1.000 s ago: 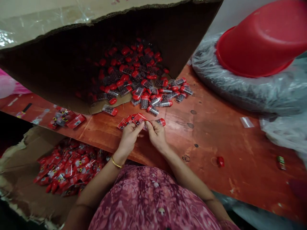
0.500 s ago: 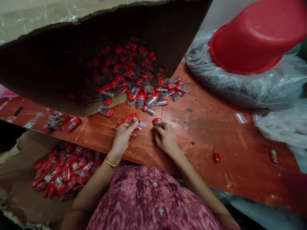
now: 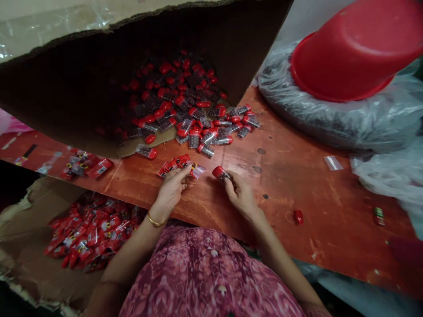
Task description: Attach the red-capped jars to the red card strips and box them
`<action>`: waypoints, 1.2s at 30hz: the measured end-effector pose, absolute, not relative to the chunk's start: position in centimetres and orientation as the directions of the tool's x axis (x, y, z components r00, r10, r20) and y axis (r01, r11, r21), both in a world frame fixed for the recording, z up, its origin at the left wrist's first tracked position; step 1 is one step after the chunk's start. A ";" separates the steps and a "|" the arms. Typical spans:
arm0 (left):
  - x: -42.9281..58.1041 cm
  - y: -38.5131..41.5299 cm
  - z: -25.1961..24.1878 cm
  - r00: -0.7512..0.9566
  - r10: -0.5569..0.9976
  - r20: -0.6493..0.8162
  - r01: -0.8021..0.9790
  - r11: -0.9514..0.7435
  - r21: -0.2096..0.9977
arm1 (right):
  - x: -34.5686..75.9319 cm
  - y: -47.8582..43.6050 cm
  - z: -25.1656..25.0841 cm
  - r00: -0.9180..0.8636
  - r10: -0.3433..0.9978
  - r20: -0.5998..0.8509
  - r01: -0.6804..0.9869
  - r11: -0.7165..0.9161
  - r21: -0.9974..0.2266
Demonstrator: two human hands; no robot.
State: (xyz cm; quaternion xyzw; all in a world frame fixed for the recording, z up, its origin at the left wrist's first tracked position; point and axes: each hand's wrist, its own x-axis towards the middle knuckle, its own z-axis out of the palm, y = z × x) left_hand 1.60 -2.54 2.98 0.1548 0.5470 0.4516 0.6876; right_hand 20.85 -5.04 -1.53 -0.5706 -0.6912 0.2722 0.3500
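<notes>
1. Reddish wooden desk spreads beneath both hands, which are held apart.
2. Left hand pinches a strip of red packets.
3. Right hand pinches one red-capped clear pack.
4. More packs lie heaped toward the desk's far edge, partly on an open carton.

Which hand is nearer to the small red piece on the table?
Right hand: left of the small red piece, not touching. Left hand: farther left, past the right hand.
</notes>
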 end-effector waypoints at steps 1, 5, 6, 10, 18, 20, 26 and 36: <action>1.7 -2.6 3.0 -0.001 0.791 -0.612 -0.452 0.545 0.706 | 20.9 -5.5 -0.8 -0.113 0.984 0.135 0.496 0.174 -0.851; 2.1 -2.7 3.0 0.012 0.804 -0.595 -0.419 0.544 0.727 | 20.3 -6.8 1.6 -0.186 0.982 0.021 0.255 0.068 -0.965; 2.2 -2.8 3.0 0.018 0.809 -0.588 -0.399 0.545 0.738 | 20.1 -6.8 1.9 -0.199 0.980 0.004 0.231 0.050 -0.972; 2.1 -3.2 3.0 0.070 0.836 -0.545 -0.314 0.537 0.783 | 19.6 -6.6 2.0 -0.210 0.973 -0.093 0.162 -0.059 -0.985; 1.6 -3.5 2.2 0.038 0.895 -0.444 -0.249 0.439 0.863 | 19.2 -6.8 1.6 -0.173 0.964 -0.200 0.081 -0.188 -0.979; 1.6 -3.4 2.3 0.063 0.887 -0.457 -0.248 0.457 0.854 | 19.2 -6.8 1.5 -0.181 0.969 -0.171 0.082 -0.158 -0.984; 2.4 -3.5 2.9 0.101 0.870 -0.483 -0.323 0.488 0.811 | 18.8 -6.8 0.7 -0.136 0.982 -0.133 0.022 -0.131 -0.991; 4.8 -4.3 1.7 0.022 0.899 -0.438 -0.501 0.389 0.773 | 17.0 -6.4 -0.1 -0.002 0.991 -0.134 -0.105 -0.134 -0.985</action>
